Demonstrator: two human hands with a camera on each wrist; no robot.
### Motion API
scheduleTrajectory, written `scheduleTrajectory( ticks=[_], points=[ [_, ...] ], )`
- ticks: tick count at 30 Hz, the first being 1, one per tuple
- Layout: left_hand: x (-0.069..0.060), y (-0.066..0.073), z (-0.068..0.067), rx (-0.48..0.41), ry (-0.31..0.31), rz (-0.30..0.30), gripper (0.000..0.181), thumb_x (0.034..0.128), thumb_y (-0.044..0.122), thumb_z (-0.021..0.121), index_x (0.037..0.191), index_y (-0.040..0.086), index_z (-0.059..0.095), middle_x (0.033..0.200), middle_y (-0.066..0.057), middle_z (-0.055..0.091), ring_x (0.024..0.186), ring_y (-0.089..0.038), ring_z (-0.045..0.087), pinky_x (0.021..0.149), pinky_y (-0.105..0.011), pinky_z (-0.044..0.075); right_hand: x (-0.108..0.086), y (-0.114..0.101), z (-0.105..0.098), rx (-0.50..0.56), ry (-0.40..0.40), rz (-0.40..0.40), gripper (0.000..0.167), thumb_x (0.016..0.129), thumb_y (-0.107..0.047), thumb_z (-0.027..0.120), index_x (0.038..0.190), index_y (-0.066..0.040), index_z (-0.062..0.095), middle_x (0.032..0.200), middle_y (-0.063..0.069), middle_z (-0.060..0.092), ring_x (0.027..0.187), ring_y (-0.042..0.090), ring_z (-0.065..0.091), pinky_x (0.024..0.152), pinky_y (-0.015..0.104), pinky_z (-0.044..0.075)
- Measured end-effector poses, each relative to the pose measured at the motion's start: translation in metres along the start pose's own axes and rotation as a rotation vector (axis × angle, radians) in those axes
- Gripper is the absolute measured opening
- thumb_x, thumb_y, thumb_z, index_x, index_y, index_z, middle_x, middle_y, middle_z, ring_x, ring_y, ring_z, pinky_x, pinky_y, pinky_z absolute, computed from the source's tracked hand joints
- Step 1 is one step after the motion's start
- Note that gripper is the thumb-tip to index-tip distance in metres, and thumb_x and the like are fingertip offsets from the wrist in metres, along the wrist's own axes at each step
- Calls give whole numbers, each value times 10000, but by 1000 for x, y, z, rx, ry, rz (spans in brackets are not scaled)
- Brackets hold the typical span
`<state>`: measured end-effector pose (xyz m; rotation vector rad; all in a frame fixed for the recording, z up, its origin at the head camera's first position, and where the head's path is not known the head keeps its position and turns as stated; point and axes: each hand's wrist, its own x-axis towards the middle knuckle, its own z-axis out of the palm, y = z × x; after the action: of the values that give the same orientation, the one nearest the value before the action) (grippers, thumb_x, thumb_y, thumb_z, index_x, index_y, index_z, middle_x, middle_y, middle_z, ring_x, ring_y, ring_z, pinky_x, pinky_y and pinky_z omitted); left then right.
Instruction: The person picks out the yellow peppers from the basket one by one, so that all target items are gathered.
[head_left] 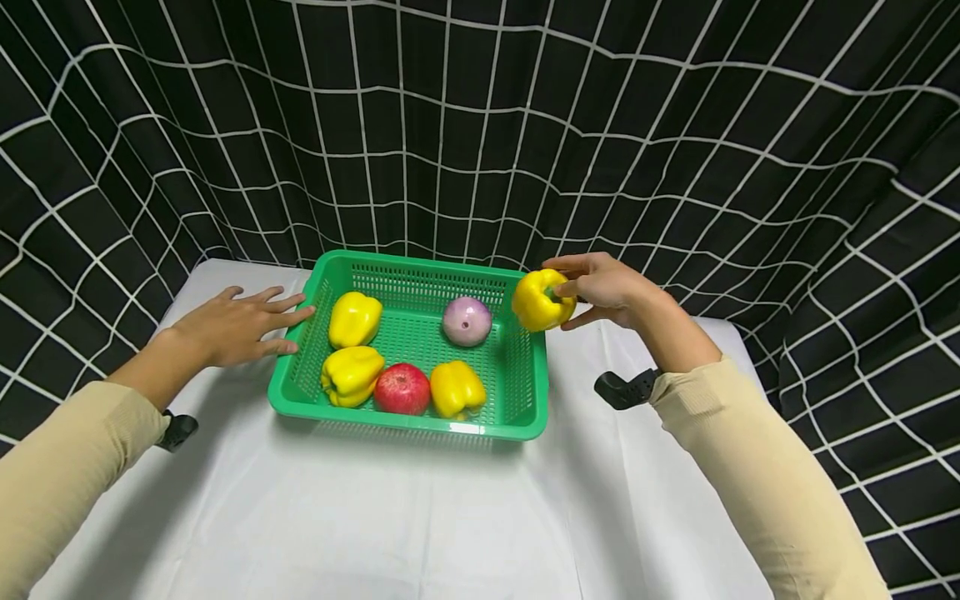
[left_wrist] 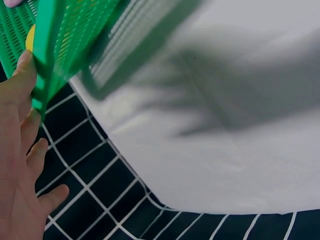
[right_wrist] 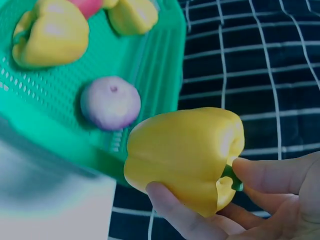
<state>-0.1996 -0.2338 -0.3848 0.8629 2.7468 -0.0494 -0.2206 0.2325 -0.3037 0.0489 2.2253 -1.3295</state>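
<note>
My right hand (head_left: 611, 287) grips a yellow bell pepper (head_left: 542, 302) with a green stem, held up at the right rim of a green plastic basket (head_left: 510, 432). In the right wrist view, fingers (right_wrist: 170, 207) press its side and stem end. Fingers spread, my left hand (head_left: 236, 327) touches the basket's left rim. Inside the basket, a purple onion (head_left: 467, 322) sits at the back right. Along the front are a yellow pepper (head_left: 352, 376), a red round fruit (head_left: 402, 389) and another yellow pepper (head_left: 457, 390). One more yellow pepper (head_left: 356, 320) lies at the back left.
The basket stands on a table with a white cloth (head_left: 360, 508). A black curtain with a white grid (head_left: 465, 125) hangs behind and at both sides. Dark straps with a black part (head_left: 626, 389) are on both wrists.
</note>
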Motion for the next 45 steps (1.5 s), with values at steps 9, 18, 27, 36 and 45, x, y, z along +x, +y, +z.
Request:
scheduleTrajectory(
  ticks=[9,18,27,36,45],
  points=[
    [0,-2,2,4,3,2,652,1018,522,469,1551,162,360,1600,-145,312,1447,-456,267,1074,-745,231,-9,15,-30,3,95,8,552,1039,-27,465,1560,-34,283,1453,246,360,1196,382,478,898,490,555],
    [1,-2,2,5,15,3,645,1017,515,477,1551,171,362,1601,-137,312,1449,-450,267,1078,-740,232,-15,59,-51,38,205,33,584,1035,-19,462,1572,-26,232,1547,274,266,1251,405,433,906,470,557],
    [1,-2,2,12,7,-2,658,1018,525,467,1556,166,348,1606,-137,301,1450,-446,269,1078,-740,233,-13,118,-68,111,296,103,606,1035,5,422,1582,-27,163,1574,307,186,1283,423,376,889,480,560],
    [3,-2,2,25,10,-4,654,1017,519,473,1556,170,351,1604,-137,308,1445,-448,278,1075,-738,243,-11,166,-77,131,434,228,622,1028,-13,400,1587,-44,129,1588,330,136,1333,440,336,887,467,562],
    [2,-3,3,34,12,0,649,1017,518,477,1552,169,361,1598,-146,317,1439,-454,286,1060,-745,259,-11,193,-82,159,464,321,642,1019,-32,377,1592,-55,88,1601,319,99,1381,429,286,899,458,565]
  ],
)
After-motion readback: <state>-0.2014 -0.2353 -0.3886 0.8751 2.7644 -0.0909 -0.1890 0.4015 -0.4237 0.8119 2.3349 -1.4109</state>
